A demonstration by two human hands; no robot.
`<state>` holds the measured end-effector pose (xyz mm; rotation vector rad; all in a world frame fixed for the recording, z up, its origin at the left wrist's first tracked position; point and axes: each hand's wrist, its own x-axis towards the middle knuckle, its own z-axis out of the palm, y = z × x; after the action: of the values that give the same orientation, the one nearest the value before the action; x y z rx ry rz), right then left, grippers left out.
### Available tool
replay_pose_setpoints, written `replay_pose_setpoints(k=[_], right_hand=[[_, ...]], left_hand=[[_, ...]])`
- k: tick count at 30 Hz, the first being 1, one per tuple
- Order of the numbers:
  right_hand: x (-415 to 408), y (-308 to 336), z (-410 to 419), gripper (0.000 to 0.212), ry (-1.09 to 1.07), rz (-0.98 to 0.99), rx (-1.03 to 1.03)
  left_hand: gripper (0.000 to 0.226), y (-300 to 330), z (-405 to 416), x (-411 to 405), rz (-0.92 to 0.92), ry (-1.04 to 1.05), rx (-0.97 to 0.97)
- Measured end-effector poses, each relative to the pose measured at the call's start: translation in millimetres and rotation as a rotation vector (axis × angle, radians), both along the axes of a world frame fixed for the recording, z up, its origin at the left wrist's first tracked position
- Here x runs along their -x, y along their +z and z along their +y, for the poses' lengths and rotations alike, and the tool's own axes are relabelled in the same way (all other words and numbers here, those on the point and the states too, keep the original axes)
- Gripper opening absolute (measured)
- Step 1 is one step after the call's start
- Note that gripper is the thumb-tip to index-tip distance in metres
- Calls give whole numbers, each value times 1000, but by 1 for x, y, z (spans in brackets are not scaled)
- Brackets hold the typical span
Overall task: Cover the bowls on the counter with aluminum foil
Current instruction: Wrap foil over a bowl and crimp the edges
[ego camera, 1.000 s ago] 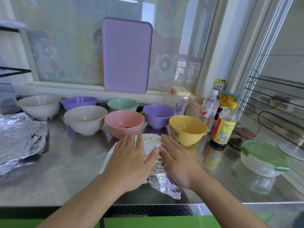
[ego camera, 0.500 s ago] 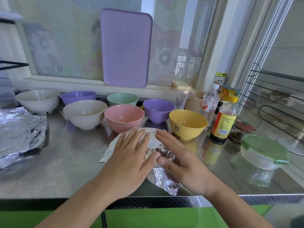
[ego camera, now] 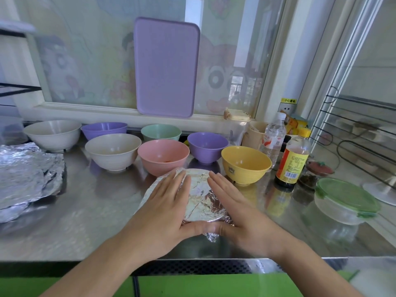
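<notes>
Both hands lie flat, fingers straight, on the foil over the nearest bowl at the desk's front edge: left hand, right hand, thumbs meeting at the near rim, likely to mould it tight.

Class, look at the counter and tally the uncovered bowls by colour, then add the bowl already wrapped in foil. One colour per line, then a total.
Cream bowls: 2
Purple bowls: 2
Green bowl: 1
Pink bowl: 1
Yellow bowl: 1
Foil-covered bowl: 1
Total: 8 bowls
</notes>
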<state>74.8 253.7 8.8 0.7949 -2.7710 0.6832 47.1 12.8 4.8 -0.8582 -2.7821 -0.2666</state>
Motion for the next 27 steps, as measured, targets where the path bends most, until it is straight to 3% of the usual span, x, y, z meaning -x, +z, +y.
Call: replay_pose_setpoints(k=[9, 12, 15, 19, 24, 27], right_hand=[[-4, 0, -5, 106, -45, 31, -100], [-8, 9, -1, 114, -32, -144, 79], [-5, 16, 8, 109, -46, -213, 232], [0, 12, 5, 106, -114, -282, 190], [-11, 12, -3, 101, -187, -278, 130], [-11, 18, -12, 88, -249, -147, 139]], left_hand=[[140, 0, -1, 3, 10, 7, 61], [136, -2, -3, 5, -11, 9, 33], [130, 0, -6, 5, -33, 7, 3], [129, 8, -12, -1, -132, 32, -69], [148, 18, -6, -5, -230, 89, -235], [153, 19, -1, -4, -259, 117, -279]])
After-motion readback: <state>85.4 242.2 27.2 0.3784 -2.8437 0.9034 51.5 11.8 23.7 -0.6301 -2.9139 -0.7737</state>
